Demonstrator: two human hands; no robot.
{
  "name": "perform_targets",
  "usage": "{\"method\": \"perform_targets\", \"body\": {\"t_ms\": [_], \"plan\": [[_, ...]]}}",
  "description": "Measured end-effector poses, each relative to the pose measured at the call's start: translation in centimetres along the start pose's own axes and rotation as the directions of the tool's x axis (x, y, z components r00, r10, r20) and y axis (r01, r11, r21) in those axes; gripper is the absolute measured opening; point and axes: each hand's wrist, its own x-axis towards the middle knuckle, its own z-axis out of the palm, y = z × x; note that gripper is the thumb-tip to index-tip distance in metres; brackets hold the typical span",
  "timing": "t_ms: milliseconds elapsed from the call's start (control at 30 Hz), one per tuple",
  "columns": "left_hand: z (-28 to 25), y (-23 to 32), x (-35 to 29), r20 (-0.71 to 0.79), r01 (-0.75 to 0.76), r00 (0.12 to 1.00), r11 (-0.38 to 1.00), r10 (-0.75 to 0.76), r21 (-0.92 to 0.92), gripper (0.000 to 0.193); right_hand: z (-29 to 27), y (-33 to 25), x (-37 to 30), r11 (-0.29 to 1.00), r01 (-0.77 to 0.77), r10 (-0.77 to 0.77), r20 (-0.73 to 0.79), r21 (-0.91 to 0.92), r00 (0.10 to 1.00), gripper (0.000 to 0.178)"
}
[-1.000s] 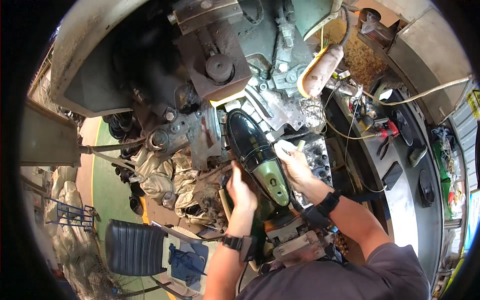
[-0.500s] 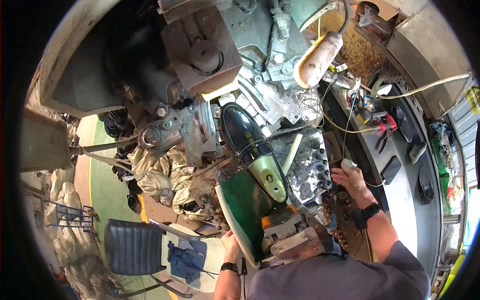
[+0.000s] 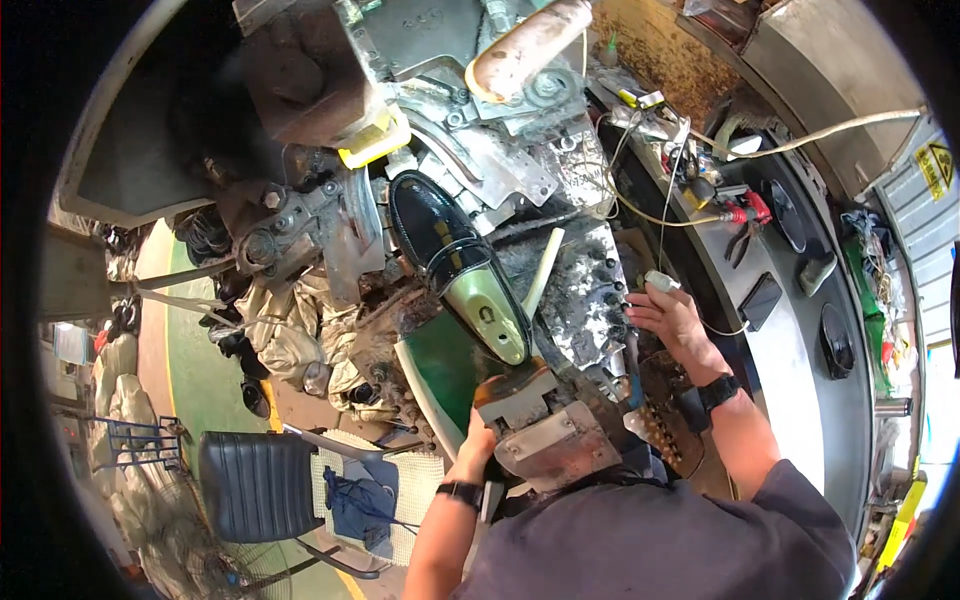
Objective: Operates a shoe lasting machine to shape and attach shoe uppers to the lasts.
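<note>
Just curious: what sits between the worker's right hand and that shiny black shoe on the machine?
In the head view, a grimy metal machine block and a pale rod lie between the right hand and the black shoe.

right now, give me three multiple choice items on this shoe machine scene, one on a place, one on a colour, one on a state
1. Where is the right hand?
A. on the machine's button panel
B. on the chair
C. on the shoe

2. What colour is the shoe?
A. red
B. glossy black
C. white

3. What is the state of the left hand?
A. hanging free
B. holding a hammer
C. grip on the metal block at the machine's front

Answers: 1 A, its fingers rest among the small buttons. 2 B, the upper shines black on a pale green last. 3 C, the fingers curl at the block's edge.
</note>
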Motion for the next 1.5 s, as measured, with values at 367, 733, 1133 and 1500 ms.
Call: {"method": "perform_targets", "body": {"t_ms": [367, 733, 1133, 1500], "plan": [[-8.1, -1.4, 1.7, 0.472, -0.554, 0.828, 0.572, 0.303, 0.605, 0.026, -3.6, -0.4, -6.2, 0.989, 0.142, -0.128, -0.254, 0.038, 0.959, 0.036], [-4.7, 9.9, -21.8, 0.112, -0.908, 0.308, 0.257, 0.945, 0.331, 0.039, 8.0, -1.2, -17.7, 0.089, 0.928, -0.788, 0.543, -0.363, 0.288, 0.031], [18.8, 0.5, -20.3, 0.372, -0.731, 0.676, 0.645, 0.636, 0.223, 0.067, 1.7, -0.9, -25.6, -0.115, 0.946, -0.849, 0.525, -0.303, 0.065, 0.074], [30.9, -23.4, -6.6, 0.596, -0.474, 0.802, 0.553, -0.051, 0.685, 0.045, -36.5, 6.2, -37.9, 0.703, 0.480, -0.004, -0.672, 0.524, 0.740, 0.023]]}}
